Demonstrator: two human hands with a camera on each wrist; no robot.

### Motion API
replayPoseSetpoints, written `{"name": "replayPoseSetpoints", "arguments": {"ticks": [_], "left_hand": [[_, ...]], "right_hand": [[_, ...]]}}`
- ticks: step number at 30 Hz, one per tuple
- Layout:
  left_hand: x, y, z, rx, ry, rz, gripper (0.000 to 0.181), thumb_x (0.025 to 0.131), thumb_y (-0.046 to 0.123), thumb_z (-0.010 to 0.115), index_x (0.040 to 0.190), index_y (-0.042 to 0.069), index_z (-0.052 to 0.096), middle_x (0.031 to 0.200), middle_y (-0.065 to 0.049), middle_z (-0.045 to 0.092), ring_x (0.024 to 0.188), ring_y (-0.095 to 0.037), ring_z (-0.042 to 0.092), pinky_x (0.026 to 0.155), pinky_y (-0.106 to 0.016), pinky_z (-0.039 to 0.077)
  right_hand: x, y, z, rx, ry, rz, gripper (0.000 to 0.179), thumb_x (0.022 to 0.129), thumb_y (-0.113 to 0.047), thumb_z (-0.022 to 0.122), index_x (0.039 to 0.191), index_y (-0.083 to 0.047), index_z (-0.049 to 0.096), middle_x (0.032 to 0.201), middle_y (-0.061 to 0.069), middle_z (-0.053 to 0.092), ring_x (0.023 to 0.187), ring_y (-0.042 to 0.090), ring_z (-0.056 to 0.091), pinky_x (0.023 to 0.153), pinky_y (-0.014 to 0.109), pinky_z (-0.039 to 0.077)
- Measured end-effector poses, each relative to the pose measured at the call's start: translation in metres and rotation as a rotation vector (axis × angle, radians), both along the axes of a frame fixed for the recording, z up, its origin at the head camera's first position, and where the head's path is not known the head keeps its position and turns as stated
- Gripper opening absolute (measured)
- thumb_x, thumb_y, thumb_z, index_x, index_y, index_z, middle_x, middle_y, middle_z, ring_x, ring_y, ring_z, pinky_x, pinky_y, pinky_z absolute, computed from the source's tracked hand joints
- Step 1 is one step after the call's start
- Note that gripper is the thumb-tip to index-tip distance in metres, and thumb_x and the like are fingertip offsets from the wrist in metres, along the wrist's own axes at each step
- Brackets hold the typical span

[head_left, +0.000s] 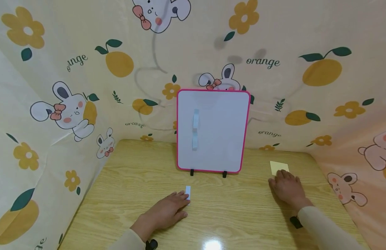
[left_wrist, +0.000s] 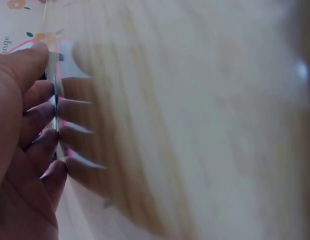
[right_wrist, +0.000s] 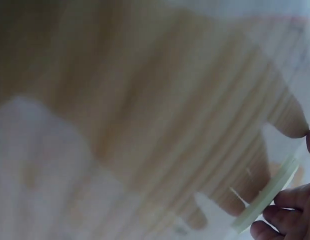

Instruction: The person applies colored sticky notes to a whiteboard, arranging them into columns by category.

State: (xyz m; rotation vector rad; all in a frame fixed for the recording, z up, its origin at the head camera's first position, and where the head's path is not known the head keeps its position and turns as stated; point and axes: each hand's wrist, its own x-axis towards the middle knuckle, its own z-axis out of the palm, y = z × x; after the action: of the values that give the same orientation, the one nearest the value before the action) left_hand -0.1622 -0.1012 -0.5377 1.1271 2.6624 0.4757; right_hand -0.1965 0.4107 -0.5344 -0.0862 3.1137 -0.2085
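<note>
My left hand (head_left: pixel 168 210) lies over the wooden table with its fingers extended, fingertips on a small pale blue-white paper strip (head_left: pixel 188 190). In the left wrist view, that hand's fingers (left_wrist: pixel 39 112) come down side by side onto the tabletop. Farther right, my right hand (head_left: pixel 287 187) rests its fingertips on the near part of a pad of yellow sticky notes (head_left: pixel 278 166). The right wrist view shows the pad's thick edge (right_wrist: pixel 267 197) beside the fingers. Part of the pad is hidden under the hand.
A whiteboard (head_left: pixel 221 132) with a pink frame stands at the back middle on black feet (head_left: pixel 224 174). Two pale blue strips (head_left: pixel 196 121) stick to its left half, one above the other. Patterned cloth (head_left: pixel 118 93) encloses the table (head_left: pixel 230 215) at the back and both sides.
</note>
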Motion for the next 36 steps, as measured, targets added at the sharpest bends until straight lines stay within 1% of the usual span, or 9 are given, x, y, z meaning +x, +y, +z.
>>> {"name": "replayPoseSetpoints", "arguments": {"ticks": [6, 8, 11, 14, 18, 22, 25, 29, 36], "left_hand": [[-0.001, 0.002, -0.001, -0.008, -0.012, 0.014, 0.049, 0.111, 0.037, 0.052, 0.153, 0.011, 0.057, 0.164, -0.006, 0.048, 0.156, -0.027, 0.039, 0.130, -0.046, 0.032], [-0.001, 0.004, -0.001, -0.010, -0.014, 0.022, 0.048, 0.112, 0.036, 0.052, 0.152, 0.011, 0.058, 0.163, -0.006, 0.049, 0.156, -0.027, 0.039, 0.130, -0.046, 0.032], [-0.002, 0.006, -0.001, -0.015, 0.005, 0.031, 0.045, 0.111, 0.035, 0.053, 0.149, 0.011, 0.061, 0.162, -0.007, 0.051, 0.155, -0.027, 0.042, 0.129, -0.046, 0.034], [-0.002, 0.007, 0.001, -0.005, 0.048, 0.035, 0.041, 0.111, 0.034, 0.055, 0.143, 0.011, 0.066, 0.159, -0.008, 0.054, 0.151, -0.028, 0.047, 0.126, -0.045, 0.039], [-0.001, 0.008, 0.004, 0.024, 0.098, 0.037, 0.035, 0.109, 0.031, 0.058, 0.136, 0.010, 0.071, 0.153, -0.010, 0.059, 0.145, -0.029, 0.053, 0.121, -0.044, 0.045], [0.000, 0.009, 0.006, 0.039, 0.097, 0.047, 0.033, 0.109, 0.029, 0.059, 0.134, 0.010, 0.071, 0.153, -0.011, 0.058, 0.144, -0.030, 0.053, 0.120, -0.045, 0.047], [0.001, 0.009, 0.005, 0.039, 0.087, 0.057, 0.034, 0.109, 0.030, 0.059, 0.134, 0.011, 0.070, 0.155, -0.012, 0.056, 0.144, -0.029, 0.052, 0.119, -0.045, 0.048], [0.001, 0.009, 0.003, 0.041, 0.092, 0.061, 0.033, 0.109, 0.030, 0.060, 0.134, 0.011, 0.070, 0.154, -0.012, 0.056, 0.143, -0.029, 0.052, 0.117, -0.045, 0.050], [0.000, 0.009, 0.001, 0.034, 0.114, 0.059, 0.034, 0.109, 0.031, 0.059, 0.135, 0.012, 0.069, 0.152, -0.008, 0.057, 0.142, -0.026, 0.053, 0.117, -0.043, 0.050]], "right_hand": [[0.011, -0.029, 0.000, 0.017, 0.051, 0.044, 0.058, 0.113, -0.032, 0.047, 0.146, 0.015, 0.048, 0.149, 0.037, 0.047, 0.137, 0.060, 0.043, 0.108, 0.086, 0.031], [0.015, -0.040, 0.000, 0.025, 0.077, 0.061, 0.055, 0.111, -0.030, 0.049, 0.144, 0.015, 0.050, 0.150, 0.038, 0.047, 0.138, 0.060, 0.043, 0.109, 0.085, 0.032], [0.022, -0.056, -0.001, 0.035, 0.109, 0.088, 0.052, 0.110, -0.028, 0.053, 0.140, 0.015, 0.053, 0.152, 0.039, 0.046, 0.141, 0.062, 0.041, 0.110, 0.083, 0.033], [0.029, -0.071, -0.002, 0.035, 0.130, 0.114, 0.050, 0.108, -0.028, 0.057, 0.137, 0.013, 0.056, 0.150, 0.038, 0.049, 0.141, 0.061, 0.044, 0.111, 0.081, 0.035], [0.038, -0.091, -0.002, 0.019, 0.136, 0.135, 0.051, 0.106, -0.027, 0.061, 0.138, 0.011, 0.057, 0.147, 0.034, 0.055, 0.140, 0.055, 0.049, 0.111, 0.080, 0.036], [0.046, -0.107, -0.002, 0.000, 0.127, 0.157, 0.052, 0.106, -0.028, 0.063, 0.141, 0.009, 0.057, 0.148, 0.030, 0.057, 0.140, 0.051, 0.051, 0.113, 0.079, 0.035], [0.051, -0.118, 0.000, -0.003, 0.135, 0.183, 0.051, 0.105, -0.028, 0.065, 0.141, 0.007, 0.059, 0.147, 0.028, 0.059, 0.140, 0.049, 0.052, 0.113, 0.078, 0.036], [0.059, -0.131, 0.002, 0.002, 0.153, 0.221, 0.050, 0.103, -0.027, 0.068, 0.141, 0.005, 0.060, 0.146, 0.026, 0.060, 0.139, 0.046, 0.054, 0.113, 0.077, 0.038], [0.071, -0.152, 0.000, 0.003, 0.171, 0.289, 0.051, 0.103, -0.028, 0.068, 0.141, 0.004, 0.061, 0.147, 0.023, 0.061, 0.139, 0.043, 0.056, 0.116, 0.072, 0.039]]}}
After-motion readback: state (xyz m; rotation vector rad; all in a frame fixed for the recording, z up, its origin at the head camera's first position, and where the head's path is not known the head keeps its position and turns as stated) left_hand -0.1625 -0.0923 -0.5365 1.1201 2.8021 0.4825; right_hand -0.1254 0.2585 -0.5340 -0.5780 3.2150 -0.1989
